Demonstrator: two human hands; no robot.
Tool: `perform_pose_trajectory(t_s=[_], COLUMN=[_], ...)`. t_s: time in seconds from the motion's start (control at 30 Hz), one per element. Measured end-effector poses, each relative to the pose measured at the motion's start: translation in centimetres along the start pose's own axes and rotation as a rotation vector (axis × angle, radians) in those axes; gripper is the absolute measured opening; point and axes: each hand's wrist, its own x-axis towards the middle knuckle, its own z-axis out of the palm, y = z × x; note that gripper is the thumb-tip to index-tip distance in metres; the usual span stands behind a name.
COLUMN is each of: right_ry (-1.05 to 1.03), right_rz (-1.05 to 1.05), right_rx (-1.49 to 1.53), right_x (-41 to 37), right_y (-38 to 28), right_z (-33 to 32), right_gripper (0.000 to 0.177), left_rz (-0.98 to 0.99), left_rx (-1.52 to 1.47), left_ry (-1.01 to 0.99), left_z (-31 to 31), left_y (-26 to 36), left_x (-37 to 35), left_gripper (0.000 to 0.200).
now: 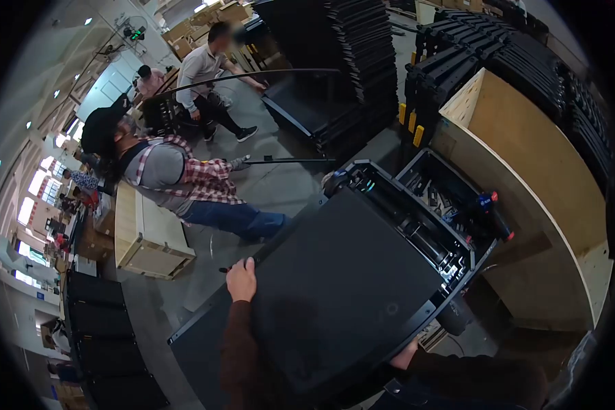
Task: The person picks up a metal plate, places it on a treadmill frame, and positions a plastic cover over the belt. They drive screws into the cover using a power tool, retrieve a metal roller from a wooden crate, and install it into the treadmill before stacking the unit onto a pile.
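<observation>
**While both hands hold the black panel (335, 287): head view findings**

As seen from the head view, the only one supplied, the large black panel lies tilted across the lower middle of the frame. It is held up in front of the person, above the grey floor (280, 184).

- **Left hand:** The left hand (241, 280), on a brown sleeve, is at the panel's upper left edge. Its fingers (242, 263) are curled over that edge and grasp it.
- **Right hand:** The right hand (404, 355) meets the panel's lower right edge from below. Its fingers are hidden under the panel, so whether they are clenched on it cannot be told.
- **Beyond the panel:** Just past the far edge sits an open black chassis (424, 225) with internal parts exposed. Contact between panel and chassis cannot be told.
- **Surroundings:** A plywood crate (526, 157) stands to the right of the chassis. Stacks of black panels (362, 61) rise at the rear.
- **Other people:** On the left, a co-worker in a plaid shirt (198, 178) bends beside a pale wooden box (147, 239). Further back, a second person in a grey top (201, 68) holds a long curved black strip (253, 75).
</observation>
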Motion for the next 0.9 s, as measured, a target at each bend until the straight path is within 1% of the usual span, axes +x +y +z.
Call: perform_pose_trajectory(t_s=[0.03, 0.07, 0.13, 0.23, 0.27, 0.3, 0.33, 0.37, 0.4, 0.43, 0.5, 0.53, 0.57, 0.6, 0.63, 0.67, 0.7, 0.73, 0.8, 0.87, 0.9], right_ry=[-0.035, -0.037, -0.022, 0.009, 0.041, 0.052, 0.039, -0.018, -0.077, -0.102, -0.104, -0.09, -0.075, -0.068, -0.05, -0.038, -0.027, -0.022, -0.021, -0.026, -0.037], right_rz=[-0.073, -0.147, -0.258, -0.311, -0.113, 0.096, 0.085, 0.099, 0.109, 0.133, 0.196, 0.233, 0.266, 0.319, 0.348, 0.374, 0.401, 0.426, 0.473, 0.52, 0.539], right_rx=[-0.134, -0.271, -0.385, -0.209, 0.192, 0.584, 0.591, 0.535, 0.476, 0.437, 0.356, 0.309, 0.252, 0.18, 0.101, 0.027, -0.048, -0.129, -0.299, -0.452, -0.523], right_x=[0.3, 1.0, 2.0, 2.1, 3.1, 4.0, 4.0, 3.3, 2.3, 1.8, 1.1, 1.2, 0.9, 0.9, 0.6, 0.6, 0.5, 0.6, 0.9, 0.8, 0.6], right_y=[0.6, 1.1, 1.9, 3.3, 3.5, 3.3, 2.8, 2.5, 2.0, 1.3, 0.2, -0.5, -0.9, -1.3, -1.6, -1.7, -1.9, -2.3, -2.7, -2.2, -1.7], right_z=[-0.7, -1.7, -2.6, -4.4, -5.3, -5.7, -5.3, -5.2, -4.7, -4.2, -3.7, -3.2, -2.6, -1.9, -1.2, -0.3, 0.5, 1.4, 3.3, 5.3, 6.2], right_gripper=[0.052, 0.054, 0.056, 0.057, 0.06, 0.062, 0.062, 0.066, 0.072, 0.072, 0.072, 0.072, 0.072, 0.072, 0.072, 0.072, 0.072, 0.072, 0.072, 0.072, 0.072], left_rz=[-0.118, -0.177, -0.157, -0.143, -0.14, -0.114, -0.116, -0.138, -0.106, -0.093, 0.04, 0.118, 0.144, 0.172, 0.122, 0.236, 0.475, 0.498, 0.33, 0.355, 0.376], left_rx=[-0.033, 0.033, 0.019, 0.024, 0.045, 0.045, 0.056, 0.074, 0.077, 0.083, 0.041, 0.026, -0.056, -0.141, -0.168, -0.183, 0.01, 0.163, -0.064, -0.031, -0.036], left_ry=[-0.197, -0.176, -0.162, -0.168, -0.167, -0.154, -0.104, -0.066, -0.033, -0.004, 0.104, 0.107, 0.114, 0.13, 0.067, 0.114, 0.194, 0.298, 0.277, 0.585, 0.632], left_z=[-0.8, -0.2, 0.9, 3.1, 3.2, 2.1, 0.2, -1.7, -4.4, -8.0, -15.9, -19.6, -24.4, -27.6, -32.0, -34.5, -35.7, -36.5, -39.0, -37.8, -37.6], left_y=[0.4, 0.2, -0.5, -3.3, -3.3, -2.3, -1.7, -2.0, -1.0, 0.4, 4.3, 6.0, 9.4, 10.8, 13.1, 13.4, 12.1, 12.0, 12.9, 13.0, 13.4], left_x=[1.8, 2.9, 4.5, 4.9, 5.8, 6.7, 6.6, 5.0, 3.9, 2.9, -1.5, -3.6, -7.0, -9.8, -13.2, -16.4, -18.8, -22.0, -27.7, -32.7, -35.1], left_gripper=[0.059, 0.072, 0.073, 0.075, 0.075, 0.075, 0.075, 0.075, 0.074, 0.072, 0.065, 0.061, 0.055, 0.051, 0.04, 0.035, 0.034, 0.042, 0.061, 0.065, 0.067])
